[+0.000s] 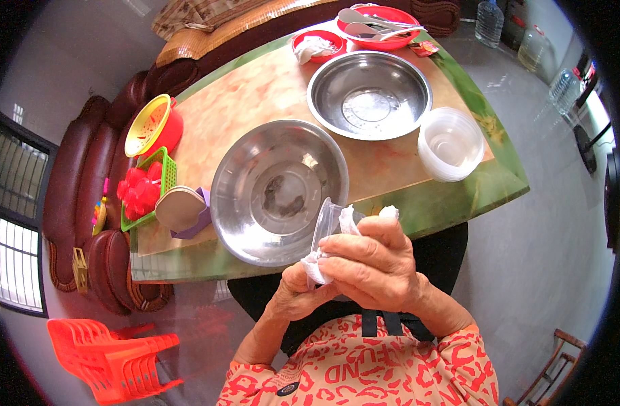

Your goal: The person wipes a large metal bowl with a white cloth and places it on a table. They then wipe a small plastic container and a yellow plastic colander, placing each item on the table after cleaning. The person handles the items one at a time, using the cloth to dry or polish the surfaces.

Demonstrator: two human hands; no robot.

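Note:
Just past the table's near edge, my two hands meet around a clear plastic bowl (326,222), tilted on its side. My left hand (298,296) grips its lower rim, with the fingers mostly hidden behind my right hand. White cloth or tissue (348,220) is bunched in my right hand (378,265), its folds showing above and below the fingers against the bowl. A wide steel basin (237,196) with a wet patch in its bottom sits just beyond them. To the right stands a stack of similar clear bowls (451,145).
A second steel basin (323,101) stands farther back. Behind it are red bowls (391,46) with ladles and white cloth. At the table's left are a green basket (162,177), purple holder (192,223) and yellow colander (144,132). Red plastic stools (114,358) stand lower left.

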